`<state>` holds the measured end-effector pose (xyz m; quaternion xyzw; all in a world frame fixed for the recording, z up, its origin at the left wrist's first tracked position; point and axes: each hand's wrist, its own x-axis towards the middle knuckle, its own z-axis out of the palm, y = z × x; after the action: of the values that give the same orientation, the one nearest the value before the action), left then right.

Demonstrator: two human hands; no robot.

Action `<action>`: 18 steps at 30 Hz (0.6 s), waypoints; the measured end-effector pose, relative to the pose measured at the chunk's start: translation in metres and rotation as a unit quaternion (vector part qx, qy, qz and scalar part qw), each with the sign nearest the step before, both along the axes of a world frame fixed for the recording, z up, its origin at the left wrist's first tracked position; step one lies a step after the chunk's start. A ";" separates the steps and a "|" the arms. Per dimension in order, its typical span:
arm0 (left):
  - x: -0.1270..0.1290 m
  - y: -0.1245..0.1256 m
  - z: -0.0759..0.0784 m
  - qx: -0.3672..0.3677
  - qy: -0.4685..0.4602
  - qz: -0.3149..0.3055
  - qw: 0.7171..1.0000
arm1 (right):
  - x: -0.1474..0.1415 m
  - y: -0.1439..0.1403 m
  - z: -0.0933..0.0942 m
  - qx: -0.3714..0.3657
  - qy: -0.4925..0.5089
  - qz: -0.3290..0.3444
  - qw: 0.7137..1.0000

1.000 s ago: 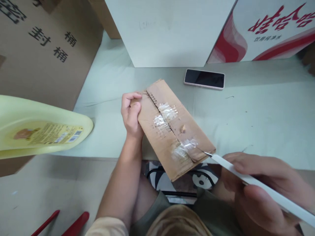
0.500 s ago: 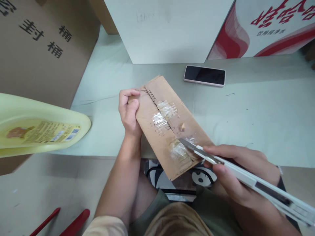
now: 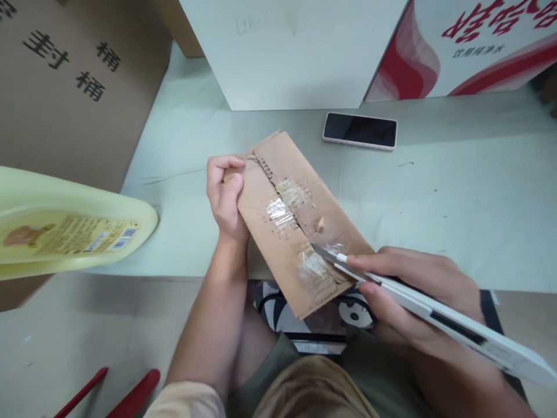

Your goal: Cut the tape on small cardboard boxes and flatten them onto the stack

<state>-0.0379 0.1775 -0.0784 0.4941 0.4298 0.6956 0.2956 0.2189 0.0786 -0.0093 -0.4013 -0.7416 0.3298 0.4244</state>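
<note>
Knife blade on taped carton seam

Left hand (image 3: 224,194) grips the cardboard box (image 3: 296,220) at the bench's near edge; right hand (image 3: 418,296) clasps the utility knife (image 3: 435,310) (blade extended).

Left hand (image 3: 224,194) curls its fingers over the far left edge of the cardboard box (image 3: 296,217), bare forearm running straight back toward the body; right hand (image 3: 409,296) sits at the box's near right corner, thumb and forefinger pinched around the white utility knife (image 3: 435,307), wrist low
</note>
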 end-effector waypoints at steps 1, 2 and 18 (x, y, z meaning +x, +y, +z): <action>0.000 0.000 0.000 -0.001 -0.001 0.002 1.000 | 0.000 0.000 0.000 -0.007 -0.006 0.001 1.000; 0.000 0.000 0.001 -0.004 -0.001 0.003 1.000 | 0.001 -0.001 0.001 -0.013 -0.007 -0.004 1.000; 0.001 0.002 0.000 0.001 -0.009 0.005 1.000 | 0.013 -0.009 -0.012 -0.055 0.061 -0.036 0.996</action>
<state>-0.0364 0.1793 -0.0787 0.4862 0.4286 0.7017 0.2957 0.2318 0.0698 -0.0217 -0.4294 -0.6801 0.3789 0.4577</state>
